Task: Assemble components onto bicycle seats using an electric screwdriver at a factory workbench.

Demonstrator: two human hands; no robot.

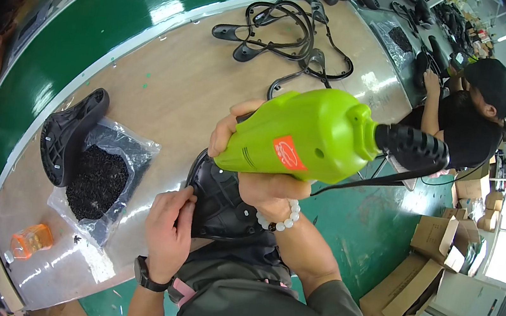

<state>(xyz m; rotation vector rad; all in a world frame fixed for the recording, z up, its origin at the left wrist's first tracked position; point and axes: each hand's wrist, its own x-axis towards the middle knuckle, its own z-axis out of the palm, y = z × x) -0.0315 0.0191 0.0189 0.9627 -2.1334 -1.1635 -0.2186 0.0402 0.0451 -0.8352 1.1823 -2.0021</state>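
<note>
My right hand (268, 189) is wrapped round a bright green electric screwdriver (307, 133), whose black cord runs off to the right. The tool hides its own tip and part of what lies under it. Below it, close to my body, rests a ribbed black plastic panel (221, 202) with small pale fittings and a thin black rim. My left hand (169, 224) grips this panel's left edge, thumb and fingers close together.
Left on the table (168, 76) lie an open clear bag of small black screws (96, 182), a curved black plastic shell (67, 137) and an orange bottle (32, 241). Black looped frames (293, 48) lie at the far side. A seated co-worker (469, 116) and cardboard boxes (404, 293) are at right.
</note>
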